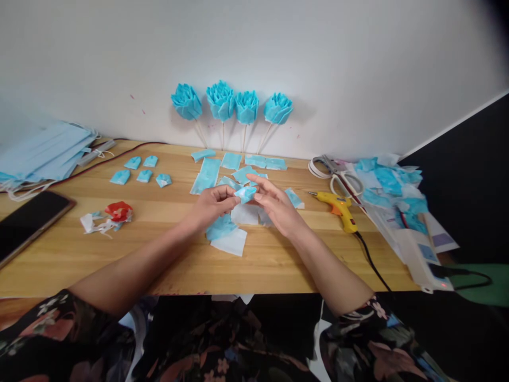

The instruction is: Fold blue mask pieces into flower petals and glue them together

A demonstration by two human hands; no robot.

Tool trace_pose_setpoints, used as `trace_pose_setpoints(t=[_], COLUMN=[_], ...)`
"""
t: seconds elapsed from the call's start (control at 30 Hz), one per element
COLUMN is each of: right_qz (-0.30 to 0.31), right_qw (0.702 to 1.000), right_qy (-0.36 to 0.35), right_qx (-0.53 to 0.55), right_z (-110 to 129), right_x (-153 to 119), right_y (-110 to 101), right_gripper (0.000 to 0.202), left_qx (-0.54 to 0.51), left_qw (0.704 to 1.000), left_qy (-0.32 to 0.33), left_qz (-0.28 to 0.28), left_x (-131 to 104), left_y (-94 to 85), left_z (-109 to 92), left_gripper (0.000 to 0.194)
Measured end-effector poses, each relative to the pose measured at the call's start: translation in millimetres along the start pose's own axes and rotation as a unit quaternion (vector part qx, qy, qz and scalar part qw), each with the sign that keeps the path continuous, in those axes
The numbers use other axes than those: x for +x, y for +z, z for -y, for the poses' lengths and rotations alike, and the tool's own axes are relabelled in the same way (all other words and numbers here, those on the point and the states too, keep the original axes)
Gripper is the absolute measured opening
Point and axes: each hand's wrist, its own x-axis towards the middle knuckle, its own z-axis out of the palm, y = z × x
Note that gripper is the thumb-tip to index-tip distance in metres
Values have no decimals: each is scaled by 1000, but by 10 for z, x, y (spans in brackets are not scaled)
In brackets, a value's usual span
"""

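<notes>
Between my two hands, above the middle of the wooden table (159, 265), is a small folded blue and white piece (245, 194). My left hand (217, 206) pinches its left side between thumb and fingers. At its right edge, my right hand (275, 204) grips it with the thumb and a finger, the index finger extended above. Cut blue pieces (206, 175) and white pieces (230, 242) lie under and around my hands. Several small folded blue petals (120, 176) lie to the left. Four blue flowers on sticks (221, 101) lean against the wall behind.
A yellow glue gun (338, 208) with a black cord lies at the right, near scissors (345, 183), blue scraps (382, 180) and a power strip (423, 260). Face masks (51, 151), a phone (29, 223) and a red crumpled piece (119, 211) are at the left.
</notes>
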Motion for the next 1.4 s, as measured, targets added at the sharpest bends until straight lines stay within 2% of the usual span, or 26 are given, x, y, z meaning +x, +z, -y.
trace_pose_setpoints(t=[0.43,0.63,1.0,1.27,1.4], right_qz=[6,21,-1,-11,35], right_qw=[997,995,991,995,997], right_qy=[-6,-8,-12,2,11], right_qx=[-74,-93,-133,-96,-66], right_z=[-12,-37,-32,-53,-28], right_x=[-5,-22,-15,-13,-1], right_y=[18,42,112,132,22], right_gripper=[53,58,57,54,61], left_qx=[40,60,75,77,49], left_qw=[999,998,997,997,999], left_qy=[-4,0,10,11,-10], left_qz=[-13,0,6,15,14], left_x=[-21,-44,-40,-32,-50], left_y=[36,43,52,47,54], left_z=[-37,-86,-15,-19,-56], left_gripper=[23,20,20,20,22])
